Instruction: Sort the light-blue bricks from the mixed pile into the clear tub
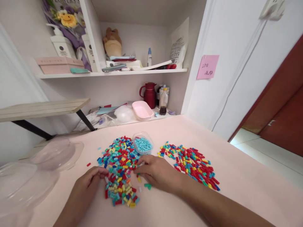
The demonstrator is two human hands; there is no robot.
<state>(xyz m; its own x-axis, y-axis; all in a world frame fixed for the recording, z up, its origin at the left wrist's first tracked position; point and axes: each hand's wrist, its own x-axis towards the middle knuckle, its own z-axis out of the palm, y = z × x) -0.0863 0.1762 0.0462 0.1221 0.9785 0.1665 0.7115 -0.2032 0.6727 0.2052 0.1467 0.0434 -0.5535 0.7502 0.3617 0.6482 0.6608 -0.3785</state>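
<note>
A loose pile of small coloured building bricks (121,160) lies on the pink tabletop between my hands. At its left edge is my left hand (91,180), its fingers curled and drawn together at the bricks; whatever they may hold is too small to make out. From the right, my right hand (158,173) reaches to the pile's other side. Its fingers are bent and somewhat apart, with the tips among the bricks. Just beyond that hand stands a clear plastic tub (151,148) holding light-blue bricks (143,144). A green brick (148,186) lies below my right hand.
A second brick pile (194,164) spreads to the right, beside my right forearm. Clear plastic covers (26,186) occupy the left side. At the back are a pink tray (142,110), a red jug (150,95) and a bottle (163,102), under a white shelf (142,73).
</note>
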